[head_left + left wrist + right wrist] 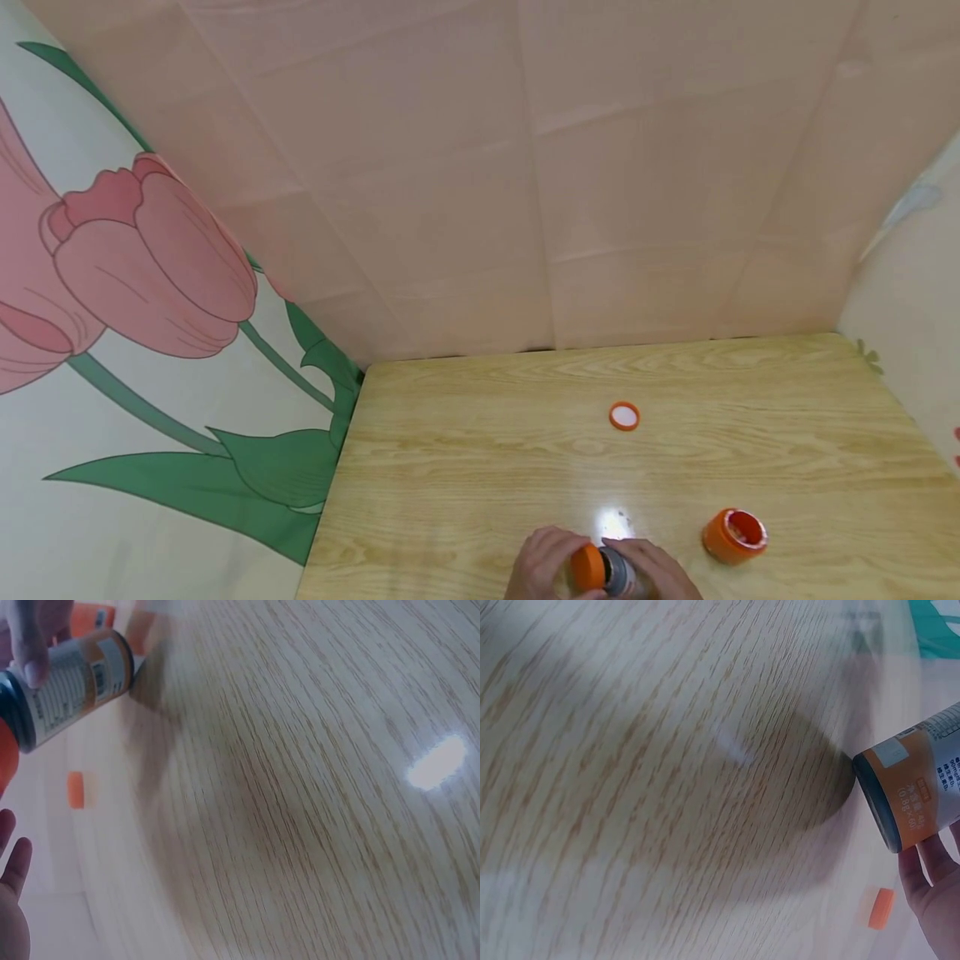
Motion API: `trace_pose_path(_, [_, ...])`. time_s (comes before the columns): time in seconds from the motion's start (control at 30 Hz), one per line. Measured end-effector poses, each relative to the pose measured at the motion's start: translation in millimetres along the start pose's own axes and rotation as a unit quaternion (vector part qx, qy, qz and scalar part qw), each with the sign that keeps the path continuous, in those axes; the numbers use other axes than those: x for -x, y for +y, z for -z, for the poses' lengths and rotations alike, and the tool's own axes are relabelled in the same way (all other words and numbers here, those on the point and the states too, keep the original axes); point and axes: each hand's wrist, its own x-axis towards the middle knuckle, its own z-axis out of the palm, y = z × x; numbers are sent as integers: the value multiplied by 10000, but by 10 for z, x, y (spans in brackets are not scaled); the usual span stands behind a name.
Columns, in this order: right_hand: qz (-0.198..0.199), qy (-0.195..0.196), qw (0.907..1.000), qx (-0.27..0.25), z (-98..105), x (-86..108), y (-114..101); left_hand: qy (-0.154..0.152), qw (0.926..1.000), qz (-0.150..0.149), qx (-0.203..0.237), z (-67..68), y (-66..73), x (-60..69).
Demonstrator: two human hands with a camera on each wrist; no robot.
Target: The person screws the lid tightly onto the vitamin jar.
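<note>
Hands [542, 562] on btl [618, 572] w/ orange cap [588, 568]

Orange-and-white round can [79, 682] I hold: smooth paper-looking label [911, 796], dark shiny-looking rim [875, 804], metal or plastic, can't tell. Round orange cap [587, 568] in my grip: smooth plastic. Round orange tub [722, 543]: shiny plastic. Flat orange lid [624, 416], white inside: plastic. Yellow-brown table [465, 433]: wood look, streaky, glossy. Big pinkish-tan sheet [450, 183]: creased, matt.
</note>
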Motion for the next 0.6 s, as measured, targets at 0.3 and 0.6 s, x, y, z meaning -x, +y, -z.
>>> trace_pose_path(0.3, [293,229,9993,86,-24,-2,16,-81,9999,97,53,-20,12,-2])
trace_pose_path(0.6, [1122,787,9904,206,-103,-27,93,-260,9994,213,114,-27,34,18])
